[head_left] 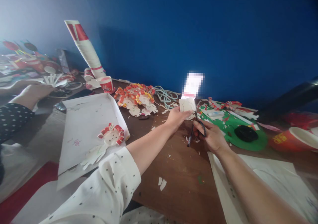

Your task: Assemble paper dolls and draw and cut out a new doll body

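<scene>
My left hand [177, 118] is closed on a small white piece of paper [187, 105], thumb on its front face. Faint pencil-like lines show on the paper. Just below and to the right, my right hand [210, 134] grips a pair of scissors [202, 128] with black handles, held close to the paper's lower right edge. How far the blades are apart I cannot make out. A dark, slim end, part of the scissors or a pen, points down beside the right fingers. Small paper scraps [162, 184] lie on the brown table [179, 191] below.
A pile of red and orange paper-cup crafts [136, 96] sits behind my left arm. A white box lid [81, 118] holds one craft figure [111, 136]. Green paper [248, 141] and a red cup [293, 139] are at right. At far left are another person's hands [34, 91].
</scene>
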The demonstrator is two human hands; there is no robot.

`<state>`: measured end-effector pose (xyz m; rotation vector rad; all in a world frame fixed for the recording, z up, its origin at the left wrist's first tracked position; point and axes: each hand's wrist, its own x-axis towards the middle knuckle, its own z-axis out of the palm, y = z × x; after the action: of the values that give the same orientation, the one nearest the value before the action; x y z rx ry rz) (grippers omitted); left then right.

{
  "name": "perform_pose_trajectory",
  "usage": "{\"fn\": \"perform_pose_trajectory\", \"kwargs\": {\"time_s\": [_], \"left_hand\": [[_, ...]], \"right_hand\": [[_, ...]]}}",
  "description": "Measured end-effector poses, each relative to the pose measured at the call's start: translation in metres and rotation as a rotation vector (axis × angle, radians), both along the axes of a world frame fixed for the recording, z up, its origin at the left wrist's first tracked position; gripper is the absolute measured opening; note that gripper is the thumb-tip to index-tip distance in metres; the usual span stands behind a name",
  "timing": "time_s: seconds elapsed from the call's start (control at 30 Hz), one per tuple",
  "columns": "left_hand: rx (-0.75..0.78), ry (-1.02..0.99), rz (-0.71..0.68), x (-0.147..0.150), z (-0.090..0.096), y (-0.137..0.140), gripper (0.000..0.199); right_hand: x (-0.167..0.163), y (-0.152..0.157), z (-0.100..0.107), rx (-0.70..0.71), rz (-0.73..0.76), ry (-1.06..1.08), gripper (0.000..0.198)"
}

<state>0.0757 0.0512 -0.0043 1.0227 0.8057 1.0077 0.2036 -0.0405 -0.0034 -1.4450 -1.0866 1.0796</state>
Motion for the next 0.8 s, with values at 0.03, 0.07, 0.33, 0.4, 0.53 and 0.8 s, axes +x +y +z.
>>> {"fn": "perform_pose_trajectory", "kwargs": {"time_s": [0.03,0.07,0.33,0.4,0.53,0.8], "left_hand": [[0.001,-0.007,-0.002,0.0001,0.0002,0.0000,0.025],[0.004,-0.010,-0.004,0.0001,0.0002,0.0000,0.025],[0.020,0.026,0.001,0.0004,-0.0024,0.0014,0.025],[0.020,0.023,0.001,0.0008,-0.0031,0.0017,0.026],[0.015,-0.003,-0.004,0.0010,-0.0028,0.0018,0.026],[0.015,-0.003,-0.015,-0.0003,-0.0030,0.0017,0.027]], "right_hand": [[-0.0001,-0.0001,0.0006,0.002,0.003,-0.011,0.036],[-0.0002,-0.0003,0.0014,0.003,0.007,-0.029,0.036],[-0.0008,-0.0016,0.0058,0.010,0.007,-0.106,0.037],[0.0000,-0.0016,0.0051,0.015,0.019,-0.117,0.036],[0.0016,-0.0013,0.0033,0.035,0.036,-0.135,0.034],[0.0021,-0.0016,0.0010,0.056,0.015,-0.152,0.041]]}}
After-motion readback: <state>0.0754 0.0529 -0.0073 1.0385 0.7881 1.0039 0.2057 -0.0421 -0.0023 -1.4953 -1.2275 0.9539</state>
